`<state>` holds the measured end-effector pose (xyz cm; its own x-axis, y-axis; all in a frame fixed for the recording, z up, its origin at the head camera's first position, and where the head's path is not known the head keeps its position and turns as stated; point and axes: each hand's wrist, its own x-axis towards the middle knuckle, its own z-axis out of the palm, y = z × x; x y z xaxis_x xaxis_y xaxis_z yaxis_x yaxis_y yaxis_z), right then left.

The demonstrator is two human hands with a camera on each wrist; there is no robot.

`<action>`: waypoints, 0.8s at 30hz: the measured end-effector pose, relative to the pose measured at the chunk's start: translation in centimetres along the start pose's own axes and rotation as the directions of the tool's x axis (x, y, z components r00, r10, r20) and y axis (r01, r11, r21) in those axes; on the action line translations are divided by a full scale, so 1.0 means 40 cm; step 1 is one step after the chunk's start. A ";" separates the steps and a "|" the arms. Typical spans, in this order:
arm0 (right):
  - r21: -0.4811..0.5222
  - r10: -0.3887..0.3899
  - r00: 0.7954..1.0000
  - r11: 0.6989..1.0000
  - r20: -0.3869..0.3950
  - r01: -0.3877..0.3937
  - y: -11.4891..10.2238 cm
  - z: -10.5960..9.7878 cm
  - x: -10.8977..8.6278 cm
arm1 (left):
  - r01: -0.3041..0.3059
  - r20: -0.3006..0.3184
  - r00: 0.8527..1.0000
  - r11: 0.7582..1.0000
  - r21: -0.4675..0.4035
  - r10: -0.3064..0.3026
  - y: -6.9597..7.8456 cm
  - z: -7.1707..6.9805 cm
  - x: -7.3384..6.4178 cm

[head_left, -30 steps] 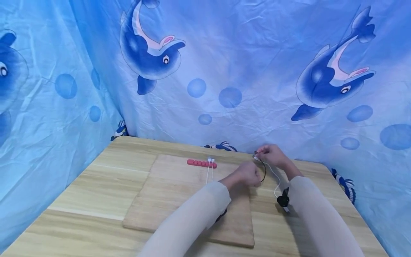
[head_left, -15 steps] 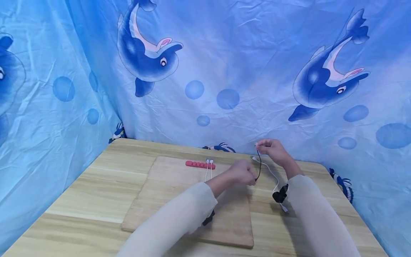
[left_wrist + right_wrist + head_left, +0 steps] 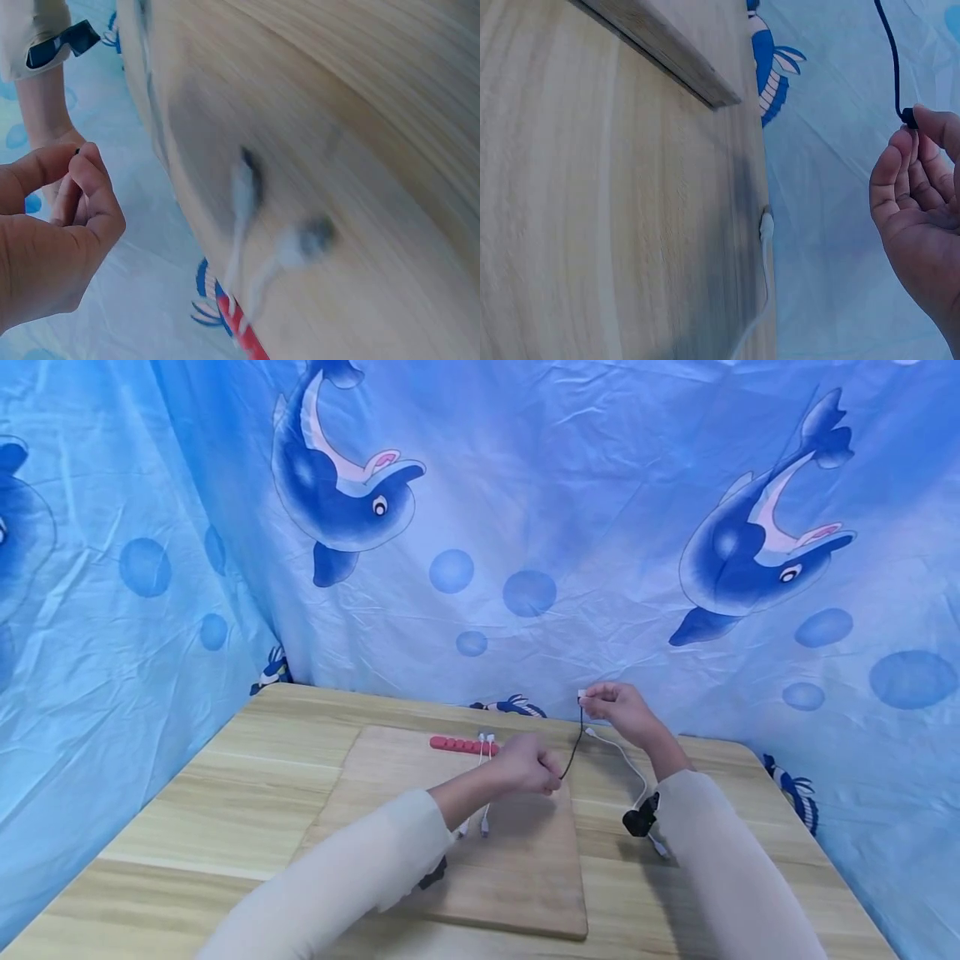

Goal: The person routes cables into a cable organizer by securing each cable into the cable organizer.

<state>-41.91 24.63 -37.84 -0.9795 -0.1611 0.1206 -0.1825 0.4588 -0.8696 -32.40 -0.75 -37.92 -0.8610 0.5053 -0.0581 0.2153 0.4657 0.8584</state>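
Black cable: thin, smooth, slightly bowed, strung between your hands near the board's far right corner. Your left hand pinches the low end, your right hand pinches the high end in front of the cloth backdrop. Backdrop is creased and shiny, printed with dolphins.

Table is streaky wood grain, rounded corners. Board on it is flat, plainer wood. Red strip is a short bar with rounded ends and bumps along it; two white cables run from it, plugs lying towards you. Another white cable curves over the table to your right, plug by the far edge.

Your right wrist view shows a black collar between thumb and fingers, plus the board's thick edge; head view adds a pale tip at those fingertips. Your left wrist view shows only a black speck of cable in the pinch, strip plugs blurred.

Versus a half second ago: your left hand is further left over the board, your right hand a little left too, the cable slants more, and the strip cables' plugs now show past your sleeve.
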 end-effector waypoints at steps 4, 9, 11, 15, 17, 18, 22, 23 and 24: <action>0.031 0.010 1.000 0.999 -0.003 -0.010 -0.005 0.021 0.004 | -0.012 -0.004 1.000 1.000 0.012 0.012 -0.029 -0.034 -0.022; 0.060 0.001 0.999 0.998 0.038 -0.003 -0.019 0.055 0.006 | -0.004 -0.006 1.000 1.000 0.013 0.004 -0.063 -0.079 -0.055; 0.056 -0.015 0.998 0.998 0.057 0.012 -0.026 0.072 0.008 | 0.006 -0.011 1.000 1.000 0.029 -0.006 -0.079 -0.094 -0.067; 0.057 -0.050 0.996 0.997 0.072 0.045 -0.039 0.103 0.017 | 0.009 -0.033 0.999 1.000 0.029 -0.008 -0.106 -0.117 -0.087; 0.059 -0.059 0.995 0.997 0.077 0.055 -0.047 0.117 0.019 | 0.007 -0.041 0.999 1.000 0.013 -0.006 -0.117 -0.124 -0.097; 0.061 -0.060 0.995 0.997 0.079 0.055 -0.052 0.123 0.020 | 0.004 -0.045 0.999 1.000 0.010 -0.003 -0.121 -0.127 -0.103; 0.058 -0.055 0.994 0.997 0.093 0.049 -0.074 0.146 0.020 | 0.017 -0.053 0.998 1.000 0.011 -0.017 -0.134 -0.137 -0.121; 0.057 -0.054 0.994 0.997 0.093 0.049 -0.080 0.151 0.019 | 0.023 -0.053 0.998 1.000 0.015 -0.022 -0.136 -0.138 -0.126; 0.055 -0.052 0.994 0.997 0.094 0.047 -0.085 0.157 0.019 | 0.027 -0.053 0.998 0.999 0.025 -0.026 -0.138 -0.141 -0.131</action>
<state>-41.49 17.47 -37.81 -0.9563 -0.2666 0.1201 -0.2235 0.4016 -0.8881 -31.68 -10.06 -39.47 -0.8897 0.4536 -0.0528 0.2034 0.4971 0.8435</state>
